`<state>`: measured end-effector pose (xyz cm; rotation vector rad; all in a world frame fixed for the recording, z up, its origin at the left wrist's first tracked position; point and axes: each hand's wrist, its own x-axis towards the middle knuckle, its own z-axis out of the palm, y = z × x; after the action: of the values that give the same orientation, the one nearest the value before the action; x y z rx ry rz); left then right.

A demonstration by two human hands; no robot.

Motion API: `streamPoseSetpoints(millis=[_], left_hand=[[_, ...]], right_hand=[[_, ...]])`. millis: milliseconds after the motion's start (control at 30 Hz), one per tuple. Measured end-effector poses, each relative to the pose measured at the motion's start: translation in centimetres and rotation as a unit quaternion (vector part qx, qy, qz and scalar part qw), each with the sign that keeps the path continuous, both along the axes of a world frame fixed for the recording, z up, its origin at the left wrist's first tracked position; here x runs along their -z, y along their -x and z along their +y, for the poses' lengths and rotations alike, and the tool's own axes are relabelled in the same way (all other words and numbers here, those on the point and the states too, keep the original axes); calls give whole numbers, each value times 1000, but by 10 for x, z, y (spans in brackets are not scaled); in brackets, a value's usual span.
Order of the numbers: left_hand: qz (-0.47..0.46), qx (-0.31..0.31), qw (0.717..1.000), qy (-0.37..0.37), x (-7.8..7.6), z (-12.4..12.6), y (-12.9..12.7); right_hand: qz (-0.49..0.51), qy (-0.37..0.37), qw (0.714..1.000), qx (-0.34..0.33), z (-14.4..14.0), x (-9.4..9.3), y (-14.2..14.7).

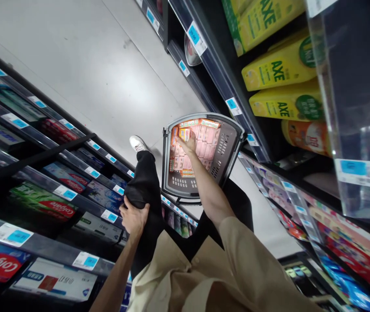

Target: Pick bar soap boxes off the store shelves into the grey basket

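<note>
Pink-and-orange packs (198, 145) filling grey basket (227, 147), right hand (189, 143) flat on them, grip open.

Grey basket (227, 143) on floor holds pink packs (204, 143).

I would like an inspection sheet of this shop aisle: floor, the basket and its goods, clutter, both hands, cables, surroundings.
Surface: pale grey floor, bare where visible.
Job's things: grey shopping basket on the floor, filled with pink and orange packets.
Clutter: nothing seen.
Grippers: right hand reaches into the basket and touches the packets; whether it grips one cannot be told. Left hand rests on the knee of the black trouser leg.
Cables: nothing seen.
Surroundings: shelves with Colgate boxes on one side, yellow AXE packs on the other, blue price labels along the shelf edges.
</note>
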<state>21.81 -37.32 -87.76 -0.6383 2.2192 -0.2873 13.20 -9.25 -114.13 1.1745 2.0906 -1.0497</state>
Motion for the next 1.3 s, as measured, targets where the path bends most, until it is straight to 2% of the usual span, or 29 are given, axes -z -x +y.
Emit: streamPoseSetpoints(millis=[133, 267, 533, 1067, 1167, 1233, 1300], left_hand=[[-10, -9, 1000, -2, -1, 0, 1], [-4, 3, 1000, 2, -1, -3, 1], [-5, 13, 1000, 1, 1, -7, 2], [8, 29, 1000, -2, 3, -12, 3], [12, 42, 999, -3, 5, -15, 1], [10, 40, 999, -6, 5, -14, 3], [9, 38, 999, -13, 5, -12, 5]], right_hand=[[-13, -30, 998, 52, -19, 5, 13], [-5, -42, 996, 80, -24, 4, 23], [-9, -74, 992, 105, -30, -11, 40], [-61, -63, 993, 76, -33, -15, 53], [-54, -31, 996, 66, -21, -16, 39], [-29, 38, 992, 115, -13, -24, 14], [-10, 117, 975, 186, -9, -42, -21]])
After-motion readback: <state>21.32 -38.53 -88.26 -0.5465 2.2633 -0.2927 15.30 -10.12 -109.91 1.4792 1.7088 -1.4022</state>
